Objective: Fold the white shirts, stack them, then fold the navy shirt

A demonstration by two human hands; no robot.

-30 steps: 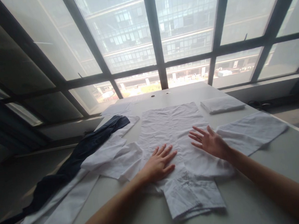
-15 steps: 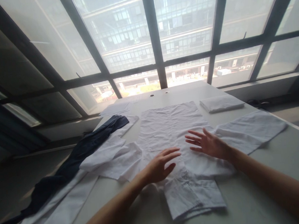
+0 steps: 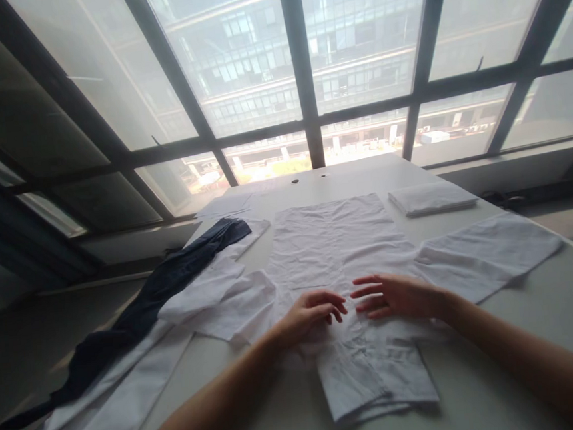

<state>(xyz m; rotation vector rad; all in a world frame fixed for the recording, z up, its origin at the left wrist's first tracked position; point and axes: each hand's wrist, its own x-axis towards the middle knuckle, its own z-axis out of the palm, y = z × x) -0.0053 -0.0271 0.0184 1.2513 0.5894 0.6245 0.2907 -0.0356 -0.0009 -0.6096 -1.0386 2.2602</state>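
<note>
A white garment with sleeves, like a shirt [image 3: 329, 238], lies spread on the white table, wrinkled through its middle. One sleeve [image 3: 490, 254] stretches out to the right, and the near end [image 3: 376, 378] is a layered, creased flap. My left hand [image 3: 310, 316] is over the left of the garment's middle, fingers loosely bent and apart, holding nothing. Facing it from the right, my right hand [image 3: 399, 297] has its fingers spread and holds nothing. A small gap separates the fingertips of both hands. Whether either hand touches the cloth I cannot tell.
Left of the shirt lie more white cloth [image 3: 122, 397] and a dark blue garment [image 3: 172, 278], both hanging over the table edge. A folded white cloth [image 3: 430, 199] lies at the back right. Papers [image 3: 225, 203] lie at the back left, before large windows [image 3: 356, 41].
My right hand has come down nearer to me and turned flatter. My left hand's fingers have bent more. The shirt looks unchanged; the whole view has shifted slightly.
</note>
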